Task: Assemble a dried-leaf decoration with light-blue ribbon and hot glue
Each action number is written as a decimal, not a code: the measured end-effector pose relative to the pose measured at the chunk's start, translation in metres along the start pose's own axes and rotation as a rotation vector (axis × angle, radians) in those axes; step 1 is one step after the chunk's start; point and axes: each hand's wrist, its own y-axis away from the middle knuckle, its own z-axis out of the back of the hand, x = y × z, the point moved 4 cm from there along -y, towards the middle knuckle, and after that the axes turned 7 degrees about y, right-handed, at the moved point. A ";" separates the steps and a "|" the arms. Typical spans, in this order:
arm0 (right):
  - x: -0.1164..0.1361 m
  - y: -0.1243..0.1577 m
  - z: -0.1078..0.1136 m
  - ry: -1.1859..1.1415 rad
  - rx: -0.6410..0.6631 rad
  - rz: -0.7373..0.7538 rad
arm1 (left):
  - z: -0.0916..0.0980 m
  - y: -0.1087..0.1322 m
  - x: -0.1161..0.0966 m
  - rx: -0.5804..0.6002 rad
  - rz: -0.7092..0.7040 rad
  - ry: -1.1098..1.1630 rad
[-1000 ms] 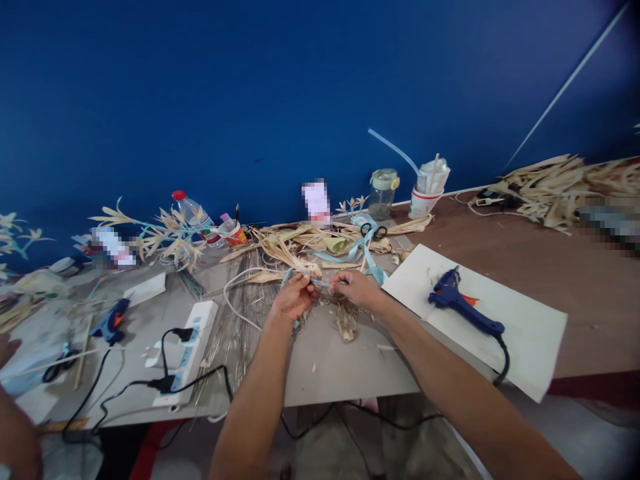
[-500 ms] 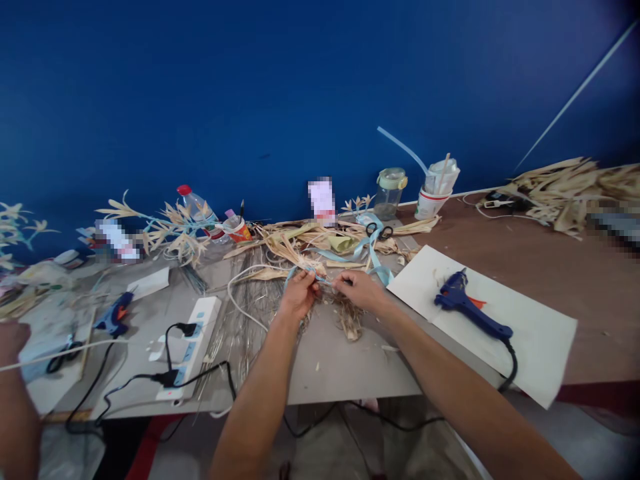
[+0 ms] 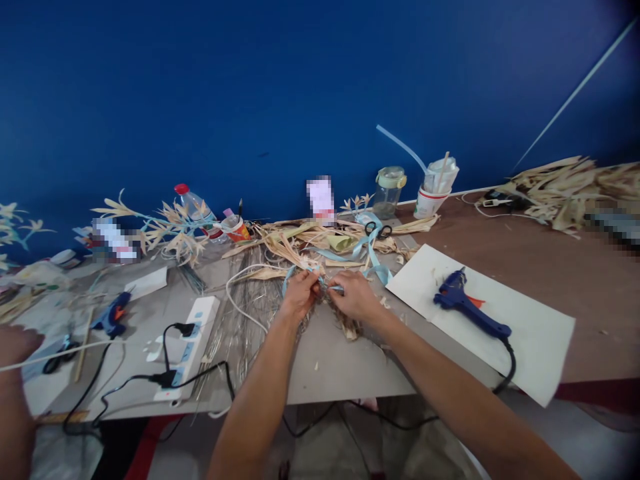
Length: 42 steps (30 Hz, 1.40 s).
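Over the middle of the table, my left hand (image 3: 301, 293) is closed on a thin stem wrapped in light blue ribbon, with pale dried petals (image 3: 289, 248) fanning out above it. My right hand (image 3: 354, 293) pinches a light blue strip (image 3: 336, 289) just to the right of the stem. Only a small gap parts the two hands. Brown dried scraps (image 3: 349, 327) lie under them. More light blue ribbon (image 3: 373, 250) trails behind my right hand, beside black-handled scissors (image 3: 379, 231).
A blue glue gun (image 3: 470, 308) rests on white board (image 3: 540, 340) at right. Further left are a power strip (image 3: 193, 347), wires, another glue gun (image 3: 114, 315) and another person's hand (image 3: 17, 343). Bottles, a paper cup (image 3: 430, 203) and husks (image 3: 560, 193) stand or lie behind.
My right hand has moved slightly left and down, closer to my left hand, with the blue strip now showing at its fingers. The other person's hand at far left has shifted right.
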 end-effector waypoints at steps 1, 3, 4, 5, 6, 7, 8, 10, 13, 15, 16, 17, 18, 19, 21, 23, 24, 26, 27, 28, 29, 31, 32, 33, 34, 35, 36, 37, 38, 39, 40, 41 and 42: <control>0.000 0.000 -0.001 0.016 -0.006 0.007 | -0.001 0.000 0.000 0.002 -0.002 0.000; 0.000 0.000 -0.002 0.036 -0.017 0.018 | -0.002 0.001 -0.001 0.008 -0.003 0.004; 0.000 0.000 -0.002 0.035 -0.020 0.022 | -0.002 0.002 -0.001 0.012 0.000 0.006; 0.000 0.000 -0.002 0.023 -0.020 0.023 | -0.003 0.003 -0.002 0.016 0.005 0.007; 0.000 -0.001 -0.002 0.001 -0.020 0.020 | -0.004 0.004 -0.003 0.024 0.013 0.010; -0.001 -0.001 -0.001 -0.031 -0.019 0.005 | -0.005 0.005 -0.004 0.038 0.023 0.017; -0.003 -0.002 0.000 -0.073 -0.020 -0.020 | -0.007 0.007 -0.005 0.056 0.031 0.028; -0.008 -0.003 0.003 -0.171 -0.031 -0.102 | -0.010 0.009 -0.006 0.095 0.040 0.056; -0.016 -0.004 0.003 -0.309 -0.046 -0.221 | -0.013 0.011 -0.006 0.125 0.032 0.080; -0.020 -0.004 0.002 -0.364 -0.038 -0.252 | -0.014 0.012 -0.005 0.137 0.016 0.071; -0.021 -0.005 0.001 -0.383 -0.030 -0.256 | -0.015 0.012 -0.004 0.141 0.004 0.068; -0.022 -0.005 0.000 -0.399 -0.022 -0.256 | -0.015 0.012 -0.005 0.141 -0.010 0.069; -0.022 -0.005 0.000 -0.413 -0.016 -0.255 | -0.015 0.012 -0.005 0.137 -0.023 0.073; -0.022 -0.005 -0.001 -0.425 -0.009 -0.252 | -0.016 0.013 -0.006 0.131 -0.034 0.082; -0.021 -0.005 -0.001 -0.440 -0.001 -0.250 | -0.015 0.013 -0.009 0.119 -0.046 0.105; -0.021 -0.004 -0.001 -0.431 0.004 -0.246 | -0.015 0.014 -0.012 0.116 -0.048 0.115; -0.020 -0.004 -0.001 -0.424 0.006 -0.244 | -0.015 0.014 -0.013 0.115 -0.050 0.117; -0.020 -0.004 -0.001 -0.417 0.009 -0.241 | -0.015 0.015 -0.014 0.113 -0.059 0.123; -0.020 -0.004 -0.001 -0.421 0.013 -0.242 | -0.014 0.015 -0.014 0.115 -0.061 0.126; -0.020 -0.005 -0.001 -0.426 0.021 -0.244 | -0.014 0.015 -0.014 0.119 -0.061 0.129; -0.020 -0.005 -0.001 -0.430 0.029 -0.247 | -0.014 0.014 -0.014 0.125 -0.062 0.128; -0.019 -0.005 -0.001 -0.427 0.045 -0.248 | -0.014 0.014 -0.014 0.142 -0.072 0.105; -0.018 -0.005 0.000 -0.422 0.053 -0.245 | -0.014 0.014 -0.015 0.143 -0.083 0.090; -0.017 -0.005 0.000 -0.417 0.058 -0.241 | -0.013 0.013 -0.016 0.139 -0.096 0.074; -0.017 -0.005 0.000 -0.415 0.061 -0.237 | -0.013 0.013 -0.016 0.131 -0.107 0.063; -0.016 -0.005 0.000 -0.416 0.061 -0.234 | -0.012 0.013 -0.017 0.123 -0.114 0.057; -0.016 -0.005 0.001 -0.418 0.062 -0.230 | -0.012 0.013 -0.018 0.118 -0.115 0.054; -0.015 -0.005 0.001 -0.420 0.063 -0.226 | -0.012 0.013 -0.019 0.119 -0.111 0.053; -0.015 -0.005 0.001 -0.423 0.064 -0.220 | -0.012 0.013 -0.019 0.124 -0.102 0.054; -0.015 -0.005 0.001 -0.422 0.066 -0.212 | -0.011 0.013 -0.020 0.128 -0.094 0.054; -0.014 -0.005 0.001 -0.420 0.071 -0.205 | -0.011 0.013 -0.021 0.130 -0.086 0.054; -0.014 -0.005 0.001 -0.416 0.076 -0.200 | -0.011 0.013 -0.021 0.130 -0.078 0.051; -0.013 -0.005 0.002 -0.411 0.084 -0.198 | -0.010 0.013 -0.022 0.128 -0.071 0.048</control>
